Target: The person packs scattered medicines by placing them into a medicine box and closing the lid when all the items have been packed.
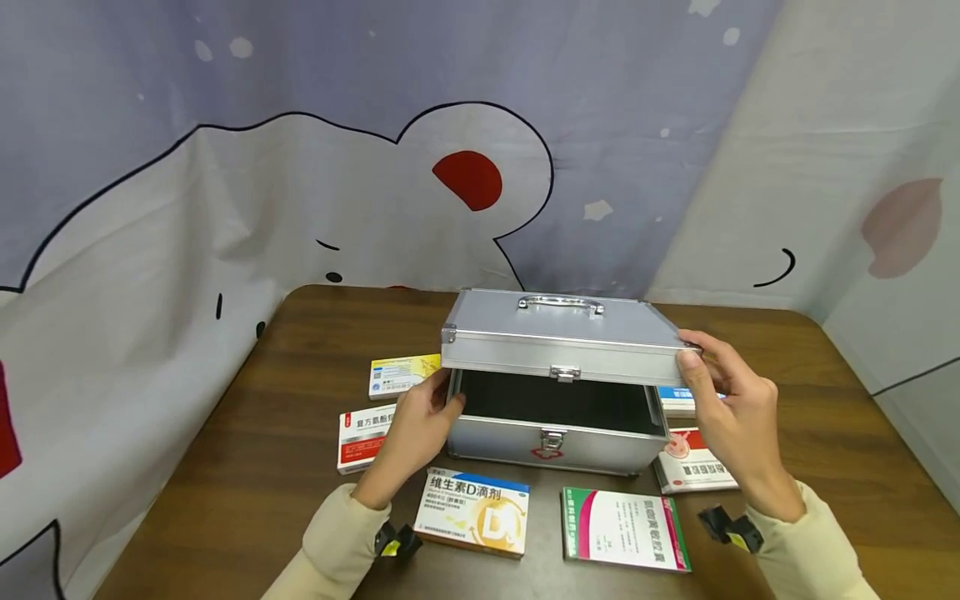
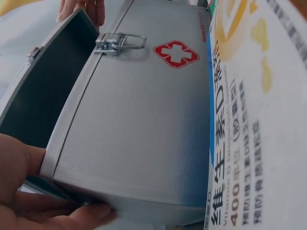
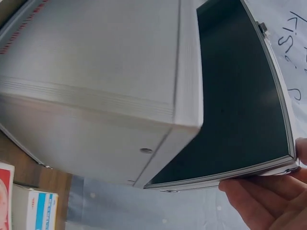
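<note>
A silver metal first-aid box (image 1: 487, 440) stands on the table, a red cross emblem (image 2: 176, 54) on its front. Its lid (image 1: 495, 321) is tilted partly up, showing the dark lining (image 1: 555, 402). My right hand (image 1: 738, 412) pinches the lid's front right corner between thumb and fingers. At the left side wall my left hand (image 1: 416, 427) grips the box body, thumb at the rim and fingers along the outside. The front latch (image 1: 552, 439) is undone, and a metal handle (image 1: 561, 304) lies flat on the lid.
In front lie a vitamin D drops box (image 1: 472, 512) and a green and pink medicine box (image 1: 626, 531). Left are a red and white box (image 1: 363, 433) and a yellow one (image 1: 401, 375). Right are a red and white box (image 1: 697, 467) and a blue one (image 1: 677, 402). A printed curtain (image 1: 360, 192) hangs behind.
</note>
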Demonstrator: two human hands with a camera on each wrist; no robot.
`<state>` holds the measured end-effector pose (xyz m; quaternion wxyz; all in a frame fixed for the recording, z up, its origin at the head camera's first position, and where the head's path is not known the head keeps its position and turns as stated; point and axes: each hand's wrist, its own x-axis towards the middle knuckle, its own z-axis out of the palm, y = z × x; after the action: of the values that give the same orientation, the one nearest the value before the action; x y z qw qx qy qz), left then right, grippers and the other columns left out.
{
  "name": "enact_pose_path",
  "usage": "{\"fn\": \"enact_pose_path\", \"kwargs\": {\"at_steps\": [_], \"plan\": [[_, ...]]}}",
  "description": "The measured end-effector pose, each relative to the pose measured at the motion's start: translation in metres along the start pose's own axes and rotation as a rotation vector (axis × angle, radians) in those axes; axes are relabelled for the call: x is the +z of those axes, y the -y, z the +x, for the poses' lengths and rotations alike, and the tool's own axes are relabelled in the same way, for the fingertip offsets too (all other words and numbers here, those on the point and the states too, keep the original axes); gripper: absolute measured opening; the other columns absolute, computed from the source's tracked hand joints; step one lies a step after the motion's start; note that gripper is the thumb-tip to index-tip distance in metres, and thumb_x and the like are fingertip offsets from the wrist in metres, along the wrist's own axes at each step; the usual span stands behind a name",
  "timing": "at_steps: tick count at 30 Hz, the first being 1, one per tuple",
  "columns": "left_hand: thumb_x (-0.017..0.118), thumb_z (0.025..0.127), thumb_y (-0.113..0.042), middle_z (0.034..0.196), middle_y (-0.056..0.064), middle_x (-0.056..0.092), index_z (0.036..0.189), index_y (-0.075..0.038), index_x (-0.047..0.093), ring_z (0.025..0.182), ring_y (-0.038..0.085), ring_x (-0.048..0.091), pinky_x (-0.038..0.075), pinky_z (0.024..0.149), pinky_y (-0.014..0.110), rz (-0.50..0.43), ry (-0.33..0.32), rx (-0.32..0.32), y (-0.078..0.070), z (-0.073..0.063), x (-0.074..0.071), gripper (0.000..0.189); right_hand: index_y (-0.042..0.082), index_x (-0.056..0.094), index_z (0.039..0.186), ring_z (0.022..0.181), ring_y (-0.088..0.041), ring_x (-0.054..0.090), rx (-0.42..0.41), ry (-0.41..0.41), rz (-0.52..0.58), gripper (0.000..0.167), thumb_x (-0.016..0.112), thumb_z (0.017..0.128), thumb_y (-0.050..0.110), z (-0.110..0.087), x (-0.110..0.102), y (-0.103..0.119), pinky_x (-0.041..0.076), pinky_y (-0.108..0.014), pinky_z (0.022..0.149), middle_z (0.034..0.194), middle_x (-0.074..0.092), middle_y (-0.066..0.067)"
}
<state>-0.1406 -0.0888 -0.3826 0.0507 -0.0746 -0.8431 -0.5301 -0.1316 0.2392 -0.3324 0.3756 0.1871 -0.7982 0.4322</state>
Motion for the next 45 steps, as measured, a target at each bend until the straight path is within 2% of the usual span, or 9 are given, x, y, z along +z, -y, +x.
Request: {"fn": "enact_pose_path", "kwargs": {"at_steps": [6, 10, 12, 14, 19, 21, 33, 36, 45], "plan": [[0.051, 0.092, -0.018, 0.089, 0.009, 0.066, 0.118, 0.002, 0.058, 0.073, 0.011, 0.057, 0.046, 0.060, 0.026, 0.078, 0.055, -0.001, 0.005, 0.003, 0.000, 0.033, 0.003, 0.065, 0.111, 0.049, -0.002, 0.043, 0.038, -0.012, 0.000, 0.027, 0.059, 0.085, 0.000, 0.009, 0.000, 0.000, 0.028, -0.018, 0.043, 0.057, 0.057, 0.006], [0.044, 0.095, -0.014, 0.064, 0.002, 0.045, 0.118, -0.002, 0.057, 0.057, 0.012, 0.042, 0.036, 0.051, 0.026, 0.078, 0.116, 0.049, 0.004, 0.003, 0.000, 0.028, 0.003, 0.066, 0.109, 0.045, -0.002, 0.041, 0.072, -0.034, 0.001, 0.024, 0.059, 0.086, 0.002, 0.016, -0.001, 0.000, 0.026, -0.019, 0.040, 0.054, 0.055, 0.008], [0.041, 0.096, -0.012, 0.062, 0.001, 0.038, 0.120, -0.003, 0.054, 0.057, 0.013, 0.040, 0.035, 0.052, 0.026, 0.054, 0.147, 0.064, 0.004, 0.003, 0.000, 0.028, 0.004, 0.067, 0.108, 0.045, -0.002, 0.040, 0.088, -0.043, -0.016, 0.023, 0.059, 0.087, 0.004, 0.021, -0.001, 0.004, 0.025, -0.020, 0.039, 0.054, 0.055, 0.010], [0.040, 0.096, -0.010, 0.071, 0.005, 0.049, 0.125, -0.001, 0.050, 0.069, 0.015, 0.050, 0.042, 0.062, 0.029, 0.041, 0.154, 0.078, 0.004, 0.004, 0.002, 0.032, 0.005, 0.068, 0.107, 0.045, -0.001, 0.042, 0.104, -0.049, -0.023, 0.022, 0.060, 0.087, 0.006, 0.025, -0.001, 0.004, 0.027, -0.018, 0.040, 0.056, 0.057, 0.014], [0.038, 0.096, -0.007, 0.124, 0.020, 0.052, 0.134, 0.005, 0.037, 0.111, 0.024, 0.048, 0.041, 0.091, 0.042, 0.037, 0.155, 0.137, 0.009, 0.004, 0.004, 0.041, 0.006, 0.069, 0.105, 0.056, 0.003, 0.055, 0.151, -0.046, -0.011, 0.021, 0.060, 0.087, 0.009, 0.035, -0.002, 0.001, 0.037, -0.012, 0.047, 0.073, 0.064, 0.019], [0.038, 0.096, -0.007, 0.128, 0.018, 0.051, 0.135, 0.004, 0.037, 0.112, 0.022, 0.048, 0.040, 0.092, 0.042, 0.038, 0.155, 0.154, 0.010, 0.004, 0.004, 0.041, 0.005, 0.069, 0.105, 0.060, 0.003, 0.059, 0.179, -0.040, -0.007, 0.020, 0.060, 0.088, 0.011, 0.039, -0.002, 0.001, 0.041, -0.010, 0.051, 0.078, 0.064, 0.020], [0.037, 0.096, -0.010, 0.092, 0.013, 0.059, 0.137, -0.002, 0.038, 0.086, 0.015, 0.051, 0.043, 0.077, 0.033, 0.055, 0.149, 0.198, 0.015, 0.006, 0.004, 0.042, 0.006, 0.071, 0.103, 0.066, -0.009, 0.063, 0.381, -0.069, 0.108, 0.026, 0.067, 0.083, 0.022, 0.066, -0.002, 0.000, 0.049, -0.017, 0.057, 0.088, 0.069, 0.005], [0.037, 0.096, -0.010, 0.102, 0.012, 0.061, 0.138, -0.003, 0.038, 0.087, 0.012, 0.051, 0.043, 0.078, 0.031, 0.054, 0.150, 0.202, 0.015, 0.007, 0.004, 0.042, 0.006, 0.071, 0.104, 0.067, -0.011, 0.062, 0.409, -0.072, 0.116, 0.027, 0.068, 0.083, 0.024, 0.071, -0.002, -0.003, 0.049, -0.017, 0.057, 0.087, 0.069, 0.004], [0.037, 0.096, -0.012, 0.065, -0.001, 0.044, 0.138, -0.006, 0.039, 0.073, 0.013, 0.049, 0.041, 0.069, 0.028, 0.067, 0.135, 0.192, 0.015, 0.007, 0.005, 0.042, 0.012, 0.069, 0.109, 0.066, 0.001, 0.059, 0.385, -0.014, -0.058, 0.031, 0.062, 0.086, 0.032, 0.089, -0.001, -0.011, 0.043, -0.013, 0.056, 0.074, 0.063, 0.026]]}}
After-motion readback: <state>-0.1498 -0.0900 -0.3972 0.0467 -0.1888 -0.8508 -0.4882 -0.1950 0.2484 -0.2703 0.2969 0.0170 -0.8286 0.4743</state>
